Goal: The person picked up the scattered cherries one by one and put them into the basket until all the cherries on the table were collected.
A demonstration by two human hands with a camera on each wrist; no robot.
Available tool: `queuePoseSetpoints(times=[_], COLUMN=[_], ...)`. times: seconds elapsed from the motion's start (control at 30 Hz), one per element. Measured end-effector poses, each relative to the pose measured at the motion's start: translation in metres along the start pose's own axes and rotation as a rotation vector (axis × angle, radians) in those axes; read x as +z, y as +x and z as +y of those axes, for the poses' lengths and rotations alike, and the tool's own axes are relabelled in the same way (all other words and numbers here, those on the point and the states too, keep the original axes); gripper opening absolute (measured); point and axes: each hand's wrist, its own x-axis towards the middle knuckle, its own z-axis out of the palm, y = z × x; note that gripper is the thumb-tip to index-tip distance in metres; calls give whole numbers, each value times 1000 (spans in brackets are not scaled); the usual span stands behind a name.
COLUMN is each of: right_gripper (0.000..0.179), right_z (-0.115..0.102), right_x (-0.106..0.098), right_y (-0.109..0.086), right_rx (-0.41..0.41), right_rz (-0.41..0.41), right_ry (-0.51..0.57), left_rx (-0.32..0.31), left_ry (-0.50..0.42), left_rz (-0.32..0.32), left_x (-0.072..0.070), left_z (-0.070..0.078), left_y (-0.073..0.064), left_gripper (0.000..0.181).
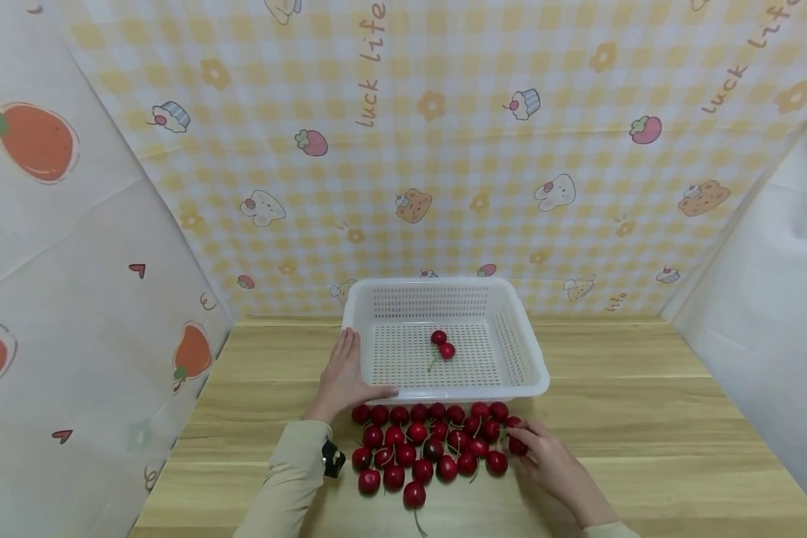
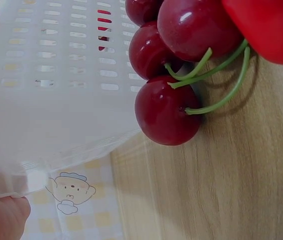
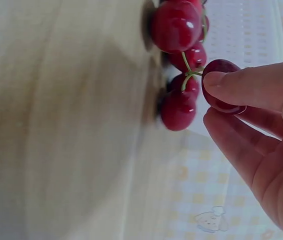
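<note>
My left hand [image 1: 346, 379] rests at the front left corner of a white plastic basket [image 1: 437, 393], thumb along the front rim and fingers at the left side. Two red cherries lie on its slotted floor, one of them this cherry [image 1: 447, 350]. With thumb and fingers, my right hand [image 1: 550, 457] pinches a dark red cherry [image 3: 222, 102] at the right end of the cherry group. Several loose cherries [image 1: 421, 471], some with green stems, lie in rough rows before the basket. Close up, the left wrist view shows a stemmed cherry [image 2: 166, 112] near the basket wall.
The wooden table [image 1: 639, 418] carries everything. A yellow checked cloth [image 1: 444, 172] hangs behind the basket, with white sheets at both sides. One cherry [image 1: 414, 495] with a long stem lies nearest the front. A dark object [image 1: 332, 459] sits on the left wrist.
</note>
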Motion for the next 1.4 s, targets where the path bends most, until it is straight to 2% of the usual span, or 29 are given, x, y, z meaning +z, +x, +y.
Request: queuePoseSetpoints(times=[0.2,0.43,0.67,0.87,1.0,1.2,1.4], right_gripper=[47,51,51,45,43,41,37], right_z=[-2,-1,-4,-9,-12,-10,0], right_x=[-12,-28,-49,-65,-73,-84,-92], right_y=[11,29,50,65,77,107,161], right_rx=[-64,-187,-265,-303,-328,-353,-349], right_rz=[62,118,100,16,10,16,-13], right_ry=[21,61,60,64,71,58,55], left_rx=[7,6,11,10,7,8,7], left_ry=[2,4,3,-8,-9,-15,-21], left_rz=[1,5,10,4,3,7,2], left_x=[0,1,1,0,0,-1,-3], left_z=[-1,-3,-3,-1,-1,-1,3], left_y=[0,1,0,0,0,0,-2], left_gripper=[128,128,128,128,129,129,130])
